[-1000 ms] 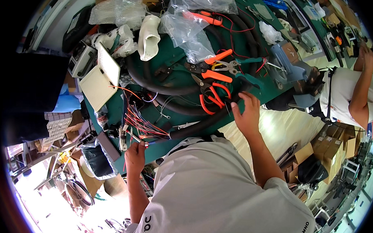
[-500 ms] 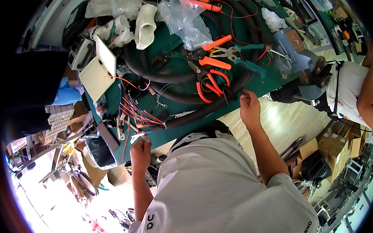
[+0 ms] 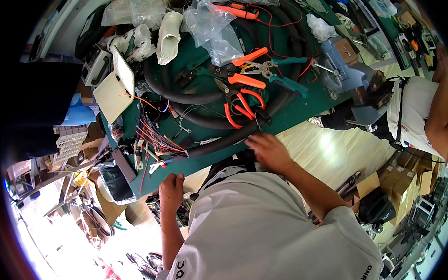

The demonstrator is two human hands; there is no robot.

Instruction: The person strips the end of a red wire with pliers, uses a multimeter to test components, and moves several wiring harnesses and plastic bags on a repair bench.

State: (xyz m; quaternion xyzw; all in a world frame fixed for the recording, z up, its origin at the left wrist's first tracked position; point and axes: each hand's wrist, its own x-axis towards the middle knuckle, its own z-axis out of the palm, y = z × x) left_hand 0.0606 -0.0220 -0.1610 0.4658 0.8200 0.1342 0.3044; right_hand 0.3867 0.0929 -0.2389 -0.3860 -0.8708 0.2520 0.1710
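1. A cream flat panel (image 3: 116,87) was seen propped at about ten o'clock on the green bench (image 3: 304,106), with a white moulded part (image 3: 168,32) above it at eleven o'clock.
2. A bundle of red and coloured wires (image 3: 155,135) was spread at about nine o'clock from the picture's centre, near the bench's near edge.
3. The left hand (image 3: 171,191) was held at about seven o'clock, just off the bench edge and below the wire ends; the fingers were curled in loosely, and whether anything was pinched between them could not be told.
4. A thick black hose (image 3: 224,140) was laid across the bench near its front edge, running from the wires up toward one o'clock.
5. Orange-handled cutters (image 3: 240,106) were lying just above the hose at about twelve o'clock, with teal-handled pliers (image 3: 285,73) farther up.
6. The right hand (image 3: 265,150) was placed at the centre, fingers stretched flat and close together, the tips resting at the black hose by the bench edge; nothing was gripped.
7. Another person in a white shirt (image 3: 417,117) was seen at three o'clock, well apart from both hands.
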